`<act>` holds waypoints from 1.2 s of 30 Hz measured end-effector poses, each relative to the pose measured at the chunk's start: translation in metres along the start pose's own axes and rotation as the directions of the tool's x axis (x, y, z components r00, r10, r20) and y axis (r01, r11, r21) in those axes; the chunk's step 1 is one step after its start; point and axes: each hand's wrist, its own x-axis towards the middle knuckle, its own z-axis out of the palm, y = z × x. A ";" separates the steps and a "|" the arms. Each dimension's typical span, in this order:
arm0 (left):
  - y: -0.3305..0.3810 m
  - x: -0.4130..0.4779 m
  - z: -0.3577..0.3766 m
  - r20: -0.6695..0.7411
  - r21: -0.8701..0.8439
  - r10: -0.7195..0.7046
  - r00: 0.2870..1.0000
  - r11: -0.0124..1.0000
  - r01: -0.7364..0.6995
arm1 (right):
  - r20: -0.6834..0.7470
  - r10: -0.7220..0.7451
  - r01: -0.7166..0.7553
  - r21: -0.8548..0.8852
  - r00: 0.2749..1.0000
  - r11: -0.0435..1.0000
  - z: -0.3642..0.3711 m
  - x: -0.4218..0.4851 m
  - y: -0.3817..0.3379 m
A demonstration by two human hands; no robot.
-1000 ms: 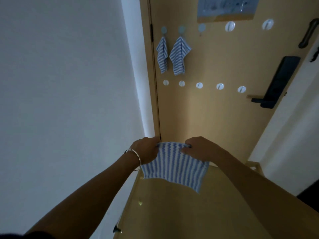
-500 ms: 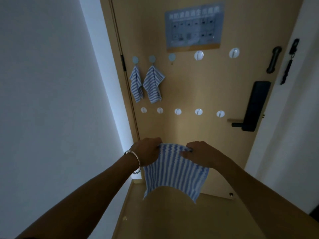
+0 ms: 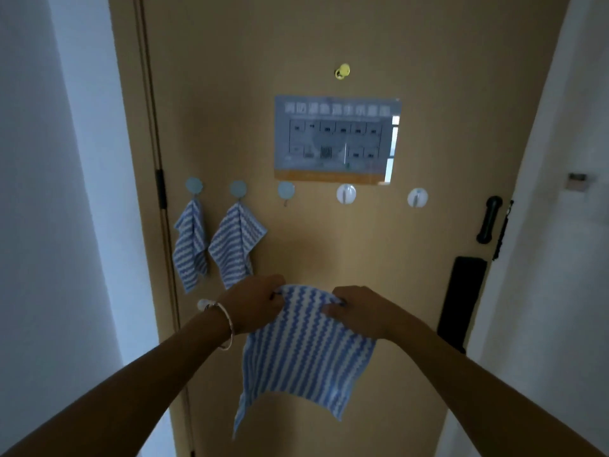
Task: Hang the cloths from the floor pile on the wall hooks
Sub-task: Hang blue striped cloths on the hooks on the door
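Note:
A blue-and-white striped cloth (image 3: 303, 351) hangs in front of the tan door (image 3: 329, 245), held by its top edge. My left hand (image 3: 253, 303) grips the top left corner and my right hand (image 3: 356, 310) pinches the top right. Two more striped cloths hang on the door: one (image 3: 190, 245) from the leftmost hook (image 3: 193, 185), another (image 3: 234, 244) from the second hook (image 3: 238, 189). To their right, three hooks are bare: a third hook (image 3: 286, 190), a fourth hook (image 3: 346, 193) and a fifth hook (image 3: 417, 197). The lower hook row is hidden behind my hands and cloth.
A printed notice (image 3: 336, 140) is stuck on the door above the hooks, with a yellow peephole knob (image 3: 342, 71) higher up. A black lock panel (image 3: 461, 301) and black handle (image 3: 489, 224) sit at the door's right edge. White walls flank the door.
The view has tilted up and come closer to the door. Both hands have raised the cloth, which now hangs just below the top hook row.

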 end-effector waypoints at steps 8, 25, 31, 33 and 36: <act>-0.060 0.101 0.003 -0.062 -0.233 0.013 0.998 0.972 -0.027 | -0.112 -0.010 0.029 0.164 0.994 0.986 -0.021 0.108 0.017; -0.138 0.230 0.000 -0.231 -0.313 -0.281 0.932 0.928 0.202 | -0.214 -0.133 0.191 0.281 0.968 0.941 -0.046 0.279 0.050; -0.141 0.258 -0.011 -0.381 -0.326 -0.305 0.873 0.928 0.182 | -0.394 -0.053 0.195 0.332 0.918 0.923 -0.053 0.306 0.050; -0.141 0.268 -0.017 -0.428 -0.326 -0.270 0.862 0.936 0.132 | -0.442 -0.057 0.199 0.283 0.895 0.938 -0.059 0.315 0.049; -0.145 0.280 -0.021 -0.455 -0.295 -0.237 0.859 0.950 0.106 | -0.504 -0.074 0.187 0.178 0.861 0.966 -0.069 0.321 0.045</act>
